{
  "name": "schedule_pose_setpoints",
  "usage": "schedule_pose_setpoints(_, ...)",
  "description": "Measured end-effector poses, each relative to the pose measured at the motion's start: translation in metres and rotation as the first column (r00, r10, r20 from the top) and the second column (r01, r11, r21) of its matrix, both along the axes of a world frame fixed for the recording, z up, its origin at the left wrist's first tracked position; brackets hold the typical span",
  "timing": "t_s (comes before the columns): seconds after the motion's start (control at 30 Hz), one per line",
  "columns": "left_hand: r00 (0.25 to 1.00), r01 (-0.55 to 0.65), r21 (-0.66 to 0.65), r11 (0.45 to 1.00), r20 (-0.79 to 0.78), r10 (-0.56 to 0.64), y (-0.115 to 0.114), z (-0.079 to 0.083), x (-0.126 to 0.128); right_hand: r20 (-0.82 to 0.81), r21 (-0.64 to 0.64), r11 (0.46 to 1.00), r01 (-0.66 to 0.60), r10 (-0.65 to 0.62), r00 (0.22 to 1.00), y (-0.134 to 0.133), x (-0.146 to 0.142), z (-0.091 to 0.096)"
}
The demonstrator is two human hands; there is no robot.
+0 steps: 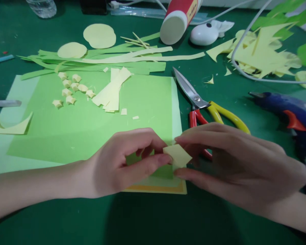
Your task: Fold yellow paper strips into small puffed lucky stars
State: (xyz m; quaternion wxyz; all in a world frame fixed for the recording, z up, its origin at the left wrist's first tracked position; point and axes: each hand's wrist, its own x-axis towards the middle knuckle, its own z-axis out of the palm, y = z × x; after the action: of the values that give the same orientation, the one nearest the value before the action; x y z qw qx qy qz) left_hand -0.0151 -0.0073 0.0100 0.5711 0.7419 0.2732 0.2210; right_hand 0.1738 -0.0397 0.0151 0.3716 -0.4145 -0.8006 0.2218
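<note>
My left hand pinches a small folded pale-yellow paper pentagon at its left corner, between thumb and forefinger. Around the same pentagon, my right hand curls with a fingertip at the upper edge and the thumb at the lower edge. Beneath them lie stacked green paper sheets. Several small puffed paper stars sit on the sheets, beside a crossed pile of pale-yellow paper strips. Scissors with red and yellow handles lie just behind my right hand, partly covered by it.
Long green paper strips and yellow paper rounds lie farther back. A red-and-white cup rests on its side near a white object. At right are yellow paper scraps, a white cable and a blue glue gun.
</note>
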Motion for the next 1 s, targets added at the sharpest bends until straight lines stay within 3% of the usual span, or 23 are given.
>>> schedule_pose_setpoints(0.13, 1.0, -0.004, 0.005, 1.0, -0.026, 0.004, -0.001, 0.0, 0.0, 0.055, 0.014, 0.994, -0.112, 0.111, 0.992, 0.003, 0.002, 0.004)
schedule_pose_setpoints(0.23, 0.999, 0.001, 0.001, 1.0, -0.037, -0.001, -0.001, 0.0, 0.0, 0.083, 0.002, 0.995, -0.102, 0.102, 0.991, 0.003, 0.004, 0.004)
schedule_pose_setpoints(0.57, 0.998, -0.022, -0.112, 0.993, 0.056, 0.028, 0.002, 0.001, 0.0, -0.112, -0.111, 0.992, -0.067, 0.055, 0.992, 0.001, 0.002, -0.005)
schedule_pose_setpoints(0.8, 0.999, -0.025, -0.03, 0.999, 0.03, 0.026, 0.002, -0.001, -0.001, -0.171, -0.118, 0.991, -0.069, 0.049, 0.984, -0.002, 0.003, -0.007)
schedule_pose_setpoints(1.0, 0.988, -0.118, -0.03, 0.993, 0.092, 0.12, 0.001, -0.005, 0.0, -0.171, -0.127, 0.99, -0.057, 0.035, 0.985, -0.003, 0.001, -0.006)
